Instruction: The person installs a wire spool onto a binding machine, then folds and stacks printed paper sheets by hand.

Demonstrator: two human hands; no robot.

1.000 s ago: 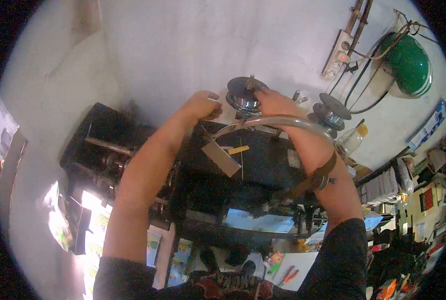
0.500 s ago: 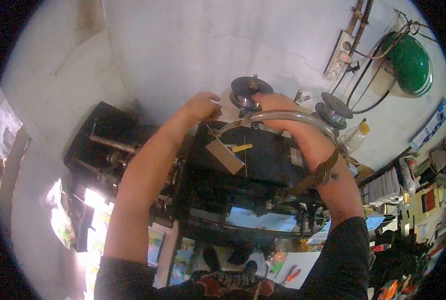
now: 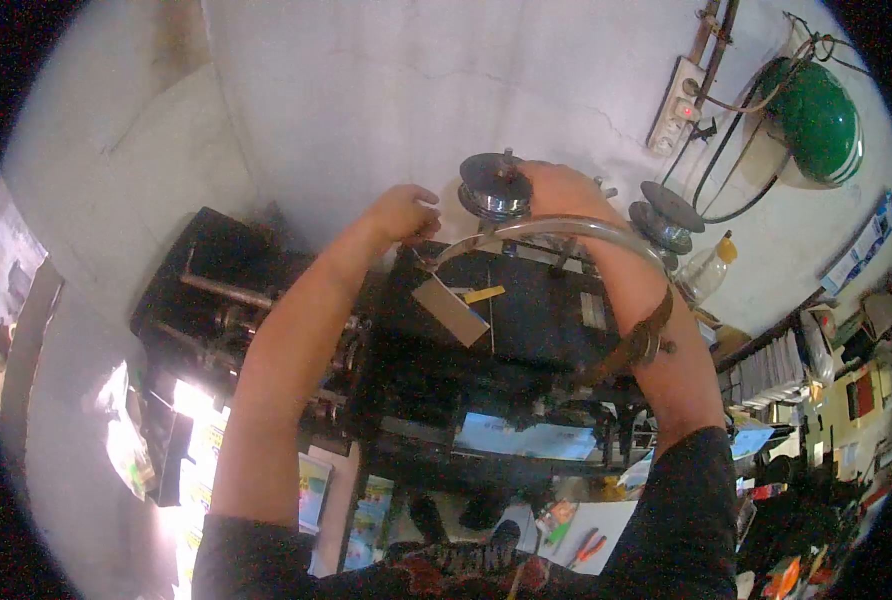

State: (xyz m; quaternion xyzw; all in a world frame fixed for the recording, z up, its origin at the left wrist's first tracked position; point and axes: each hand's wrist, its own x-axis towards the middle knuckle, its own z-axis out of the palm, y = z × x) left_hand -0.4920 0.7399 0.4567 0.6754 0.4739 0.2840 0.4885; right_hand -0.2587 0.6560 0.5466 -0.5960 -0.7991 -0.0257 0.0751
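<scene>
A spool of shiny silvery wire (image 3: pixel 498 207) with a dark round flange sits on a spindle at the back of a black machine (image 3: pixel 406 330). My right hand (image 3: pixel 558 188) is at the right side of this spool, its fingers curled onto the flange near the spindle; the fingertips are partly hidden. To the left of the spool, apart from it, my left hand (image 3: pixel 406 214) is raised with the fingers bent in. Whatever it pinches is too small to make out. A curved metal band (image 3: pixel 566 228) arches in front of my right forearm.
A second wire spool (image 3: pixel 666 218) stands to the right, beside a clear bottle with a yellow cap (image 3: pixel 711 268). A green lamp shade (image 3: pixel 818 122) and a power strip (image 3: pixel 677 106) hang on the wall. Orange-handled pliers (image 3: pixel 590 546) lie below on a white surface.
My right hand has shifted up along the spool's right side, and more of the silvery wire shows. The spool seems turned or tilted slightly. My left hand has stayed nearly still.
</scene>
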